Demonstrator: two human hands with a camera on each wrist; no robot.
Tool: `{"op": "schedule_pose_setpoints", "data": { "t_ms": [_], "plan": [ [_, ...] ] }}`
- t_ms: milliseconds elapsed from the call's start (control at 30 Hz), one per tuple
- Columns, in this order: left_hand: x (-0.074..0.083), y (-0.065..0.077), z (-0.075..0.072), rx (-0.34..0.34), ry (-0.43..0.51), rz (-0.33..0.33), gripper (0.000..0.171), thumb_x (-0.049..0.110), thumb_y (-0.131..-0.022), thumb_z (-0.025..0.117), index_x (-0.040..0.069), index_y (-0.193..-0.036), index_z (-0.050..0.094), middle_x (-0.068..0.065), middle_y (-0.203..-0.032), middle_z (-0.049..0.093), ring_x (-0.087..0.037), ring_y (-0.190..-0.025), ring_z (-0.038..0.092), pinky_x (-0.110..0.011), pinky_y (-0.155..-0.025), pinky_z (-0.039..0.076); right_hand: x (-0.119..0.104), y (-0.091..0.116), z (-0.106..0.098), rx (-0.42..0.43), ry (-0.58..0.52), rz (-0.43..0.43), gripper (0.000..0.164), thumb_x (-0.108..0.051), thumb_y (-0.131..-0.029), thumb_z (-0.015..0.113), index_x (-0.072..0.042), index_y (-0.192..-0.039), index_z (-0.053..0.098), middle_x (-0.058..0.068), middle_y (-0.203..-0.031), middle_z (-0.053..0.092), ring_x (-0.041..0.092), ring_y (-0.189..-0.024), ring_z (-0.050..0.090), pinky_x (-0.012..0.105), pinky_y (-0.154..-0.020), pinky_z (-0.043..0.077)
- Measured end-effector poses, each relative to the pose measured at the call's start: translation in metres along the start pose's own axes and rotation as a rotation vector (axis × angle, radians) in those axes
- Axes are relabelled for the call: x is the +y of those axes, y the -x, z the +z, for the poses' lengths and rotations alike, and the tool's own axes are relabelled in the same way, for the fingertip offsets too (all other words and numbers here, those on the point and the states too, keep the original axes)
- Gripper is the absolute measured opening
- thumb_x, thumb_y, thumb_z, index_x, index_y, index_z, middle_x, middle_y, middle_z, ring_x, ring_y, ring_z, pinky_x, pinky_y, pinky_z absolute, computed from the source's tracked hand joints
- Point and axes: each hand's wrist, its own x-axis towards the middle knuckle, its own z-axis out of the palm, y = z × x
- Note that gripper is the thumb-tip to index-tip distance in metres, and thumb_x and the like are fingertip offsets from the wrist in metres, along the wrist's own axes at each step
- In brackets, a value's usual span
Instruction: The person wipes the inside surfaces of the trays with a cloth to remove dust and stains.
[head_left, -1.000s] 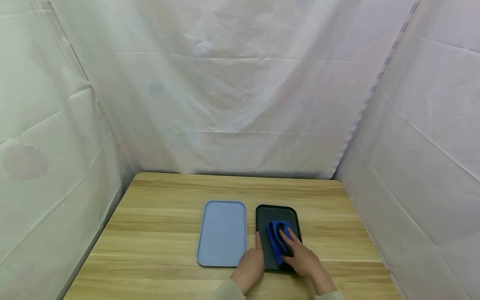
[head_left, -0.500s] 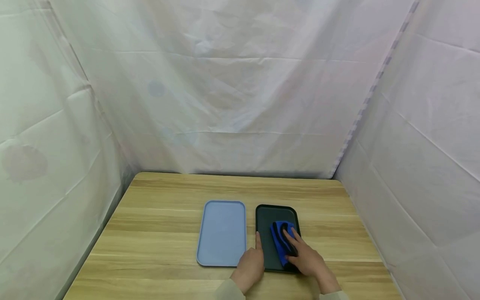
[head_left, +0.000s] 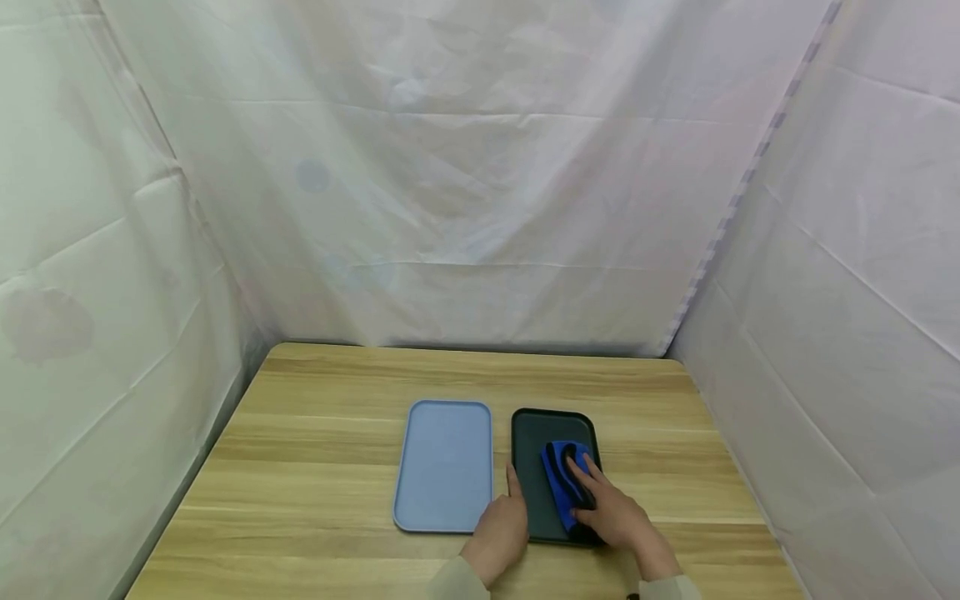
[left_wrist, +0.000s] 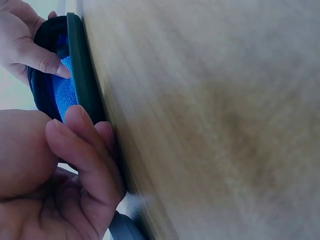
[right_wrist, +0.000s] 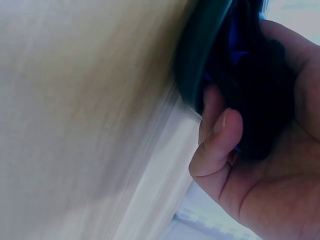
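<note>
In the head view, a dark green tray (head_left: 534, 450) lies on the table with a folded blue cloth (head_left: 558, 493) with black bands on its right half. My right hand (head_left: 611, 512) holds the cloth down, fingers spread over it and thumb at its near end. The right wrist view shows the cloth's dark folds (right_wrist: 260, 95) bunched under the palm. At the tray's left rim is my left hand (head_left: 501, 529), one finger pointing forward along the rim. Its other fingers (left_wrist: 87, 155) are curled against the tray's edge in the left wrist view.
A light blue tray (head_left: 445, 467) lies flat just left of the left hand. Both trays rest on a wooden table (head_left: 322, 467). White sheeting (head_left: 480, 208) hangs behind the table and along both sides.
The cloth and my right hand have slid slightly right across the dark green tray, then stayed nearly still. The left hand's pointing finger leans a little further left.
</note>
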Motion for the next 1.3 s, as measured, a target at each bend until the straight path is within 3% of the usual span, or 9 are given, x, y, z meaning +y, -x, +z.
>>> {"op": "schedule_pose_setpoints", "data": {
  "t_ms": [167, 333, 533, 767, 1067, 1300],
  "plan": [
    [0.0, 0.0, -0.001, 0.005, -0.027, 0.01, 0.095, 0.009, -0.079, 0.074, -0.009, -0.151, 0.015, -0.007, -0.056, 0.058, -0.016, -0.046, 0.053, -0.03, -0.047, 0.046, 0.001, -0.007, -0.004, -0.02, -0.013, 0.004, 0.083, -0.028, -0.086, 0.072, -0.038, -0.153, 0.024, 0.006, -0.164, 0.008, 0.04, -0.124, 0.053, 0.039, -0.068, 0.048],
    [-0.001, -0.001, -0.001, -0.009, -0.022, 0.014, 0.096, 0.01, -0.08, 0.074, -0.008, -0.151, 0.013, -0.006, -0.055, 0.057, -0.015, -0.046, 0.053, -0.029, -0.048, 0.046, 0.004, -0.013, -0.007, -0.017, -0.006, 0.004, 0.083, -0.027, -0.085, 0.072, -0.036, -0.153, 0.024, 0.007, -0.164, 0.01, 0.043, -0.128, 0.049, 0.046, -0.079, 0.05],
    [-0.002, -0.001, 0.0, -0.016, -0.015, 0.028, 0.094, 0.009, -0.081, 0.073, -0.009, -0.151, 0.013, -0.005, -0.053, 0.056, -0.015, -0.044, 0.052, -0.029, -0.047, 0.046, 0.004, -0.019, -0.009, -0.034, -0.025, 0.019, 0.084, -0.026, -0.086, 0.072, -0.039, -0.153, 0.023, 0.005, -0.164, 0.007, 0.04, -0.124, 0.053, 0.044, -0.076, 0.049],
    [-0.002, 0.0, -0.001, -0.01, -0.015, 0.03, 0.091, 0.009, -0.083, 0.071, -0.009, -0.151, 0.013, -0.004, -0.052, 0.054, -0.014, -0.043, 0.05, -0.028, -0.046, 0.044, 0.006, -0.026, -0.013, -0.047, -0.02, 0.008, 0.083, -0.028, -0.086, 0.072, -0.036, -0.153, 0.023, 0.007, -0.164, 0.007, 0.047, -0.132, 0.042, 0.061, -0.094, 0.042],
    [-0.003, -0.001, -0.001, -0.01, -0.011, 0.025, 0.092, 0.008, -0.082, 0.071, -0.008, -0.151, 0.013, -0.007, -0.056, 0.057, -0.015, -0.046, 0.052, -0.029, -0.047, 0.045, 0.007, -0.037, -0.018, -0.048, -0.005, 0.003, 0.083, -0.025, -0.086, 0.072, -0.033, -0.154, 0.025, 0.01, -0.164, 0.007, 0.047, -0.134, 0.039, 0.061, -0.098, 0.04],
    [-0.002, -0.001, 0.0, -0.023, -0.005, 0.022, 0.095, 0.01, -0.082, 0.073, -0.007, -0.152, 0.011, -0.006, -0.056, 0.057, -0.015, -0.046, 0.052, -0.03, -0.048, 0.045, 0.006, -0.044, -0.022, -0.048, 0.005, 0.02, 0.083, -0.024, -0.086, 0.072, -0.034, -0.154, 0.024, 0.009, -0.164, 0.006, 0.046, -0.133, 0.041, 0.054, -0.092, 0.045]
  ]
}}
